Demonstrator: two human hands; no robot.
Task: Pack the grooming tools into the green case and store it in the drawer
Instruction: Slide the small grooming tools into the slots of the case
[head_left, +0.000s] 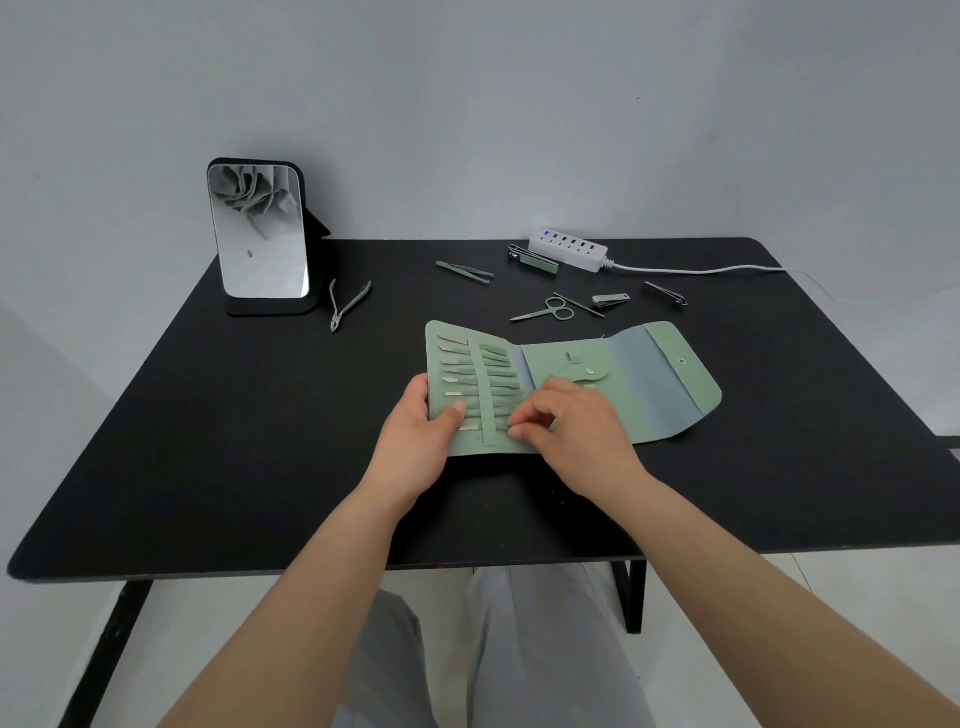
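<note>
Plainly the packing step is under way: the green case (571, 384) lies unfolded on the black table (208, 441), its left panel already holding a row of slim tools under a vertical strap. The left hand (421, 436) grips that panel's left edge, thumb pressed on top and fingers curled beneath, steadying it. The right hand (566, 421) rests over the middle of the case, its fingertips (514, 428) bunched together at the lower end of the tool row just right of the strap; they seem to pinch or nudge the handle of a slim tool into its loop, though what sits between them is too small to tell.

Several tools lie loose on the table beyond the case, well apart from either hand: the scissors (548, 309) and a thin rod (579, 305) just behind it, three nail clippers (611, 300) (666, 293) (532, 259), the tweezers (465, 271), and the nippers (347, 304) beside the mirror (260, 234). A white power strip (569, 251) sits at the back.

The next move likely calls for seating this tool fully, then reaching forward with the right hand for the scissors, the nearest loose piece. No drawer is in view, so storage is still some way off.
</note>
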